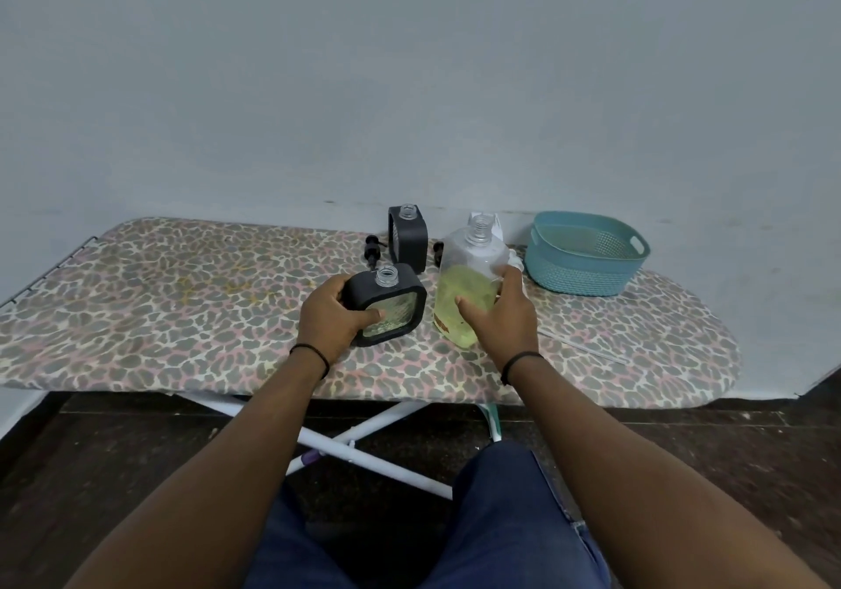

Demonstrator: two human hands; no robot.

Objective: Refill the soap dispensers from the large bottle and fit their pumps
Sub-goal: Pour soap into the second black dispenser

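My left hand (pixel 331 315) grips a square black-framed soap dispenser (pixel 395 307) with an open clear neck; it stands on the leopard-print ironing board (pixel 182 306). My right hand (pixel 496 315) holds the large clear bottle (pixel 468 269), uncapped and about half full of yellow-green soap, upright just right of that dispenser. A second black dispenser (pixel 408 238) with an open neck stands behind. A black pump (pixel 373 249) lies to its left. Another dark pump part (pixel 438 252) shows between the far dispenser and the bottle.
A teal plastic basket (pixel 587 254) sits at the board's back right. A thin clear tube (pixel 587 346) lies on the board right of my right hand. A white object (pixel 496 224) stands partly hidden behind the bottle. The wall runs close behind the board.
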